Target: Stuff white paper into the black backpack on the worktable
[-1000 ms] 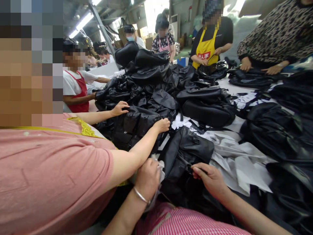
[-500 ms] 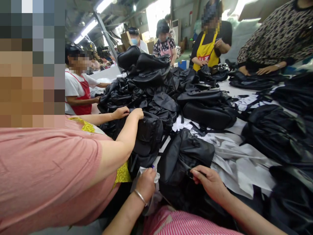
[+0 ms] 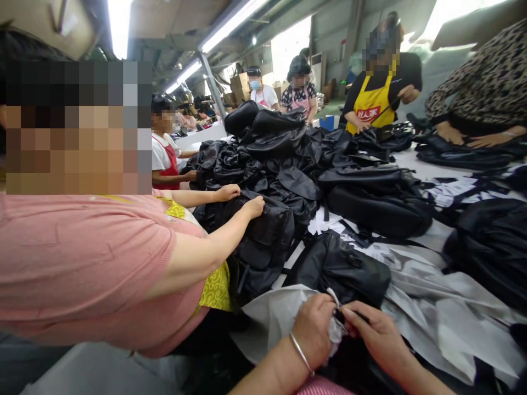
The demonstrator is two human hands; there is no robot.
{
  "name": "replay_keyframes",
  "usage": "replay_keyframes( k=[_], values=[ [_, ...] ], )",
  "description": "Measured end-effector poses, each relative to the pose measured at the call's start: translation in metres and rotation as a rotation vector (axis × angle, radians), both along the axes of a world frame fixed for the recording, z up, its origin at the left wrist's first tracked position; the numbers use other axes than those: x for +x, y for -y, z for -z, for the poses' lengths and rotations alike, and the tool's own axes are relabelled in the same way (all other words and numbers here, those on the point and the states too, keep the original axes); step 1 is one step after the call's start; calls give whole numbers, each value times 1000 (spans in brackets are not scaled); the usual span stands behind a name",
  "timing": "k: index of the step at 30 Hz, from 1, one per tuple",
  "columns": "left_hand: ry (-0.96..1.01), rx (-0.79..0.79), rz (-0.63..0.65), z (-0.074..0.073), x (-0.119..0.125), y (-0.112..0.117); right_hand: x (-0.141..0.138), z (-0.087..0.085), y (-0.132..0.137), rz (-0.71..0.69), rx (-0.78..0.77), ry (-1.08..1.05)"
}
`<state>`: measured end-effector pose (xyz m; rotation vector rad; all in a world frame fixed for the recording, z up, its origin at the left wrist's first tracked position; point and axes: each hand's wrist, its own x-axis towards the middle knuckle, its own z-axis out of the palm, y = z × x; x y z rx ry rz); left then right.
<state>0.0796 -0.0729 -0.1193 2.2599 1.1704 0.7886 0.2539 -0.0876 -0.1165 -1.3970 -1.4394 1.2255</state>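
White wrap (image 3: 284,312) is being gripped by left hand (image 3: 315,329), black bag (image 3: 341,266) pinched by right hand (image 3: 376,334); wrapping barely started, pile (image 3: 267,148) pending.

bare forearms, a thin silver bangle (image 3: 302,354) on the left wrist, red-and-white striped clothing (image 3: 317,387) below

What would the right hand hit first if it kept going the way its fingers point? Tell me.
Probably the left hand: the right hand points left, fingertips already close to the white cloth the left hand grips. Depth is unclear.
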Motion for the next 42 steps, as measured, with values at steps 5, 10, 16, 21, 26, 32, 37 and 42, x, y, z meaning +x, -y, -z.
replay_keyframes(
  k=[5,10,16,21,26,32,37,42],
  values=[
    [-180,-41,77,-11,-8,-14,-3,3,-1,-29,-14,14],
    [-301,-65,43,-10,-19,-13,-1,5,3,-49,-60,17],
    [-474,-61,-166,-4,-58,-12,6,0,3,-28,-82,-25],
    [-251,-50,-361,-35,-88,-22,11,-7,2,-1,-148,-88],
    [188,127,-225,-50,-41,-17,11,-12,0,31,-137,-148],
    [-301,256,0,15,-12,20,4,-10,2,51,-106,-121],
    [-555,178,-64,23,-67,30,-3,-5,3,59,-130,-142],
    [-420,47,-166,-25,-67,23,2,-3,-2,109,-206,-270]
  ],
)
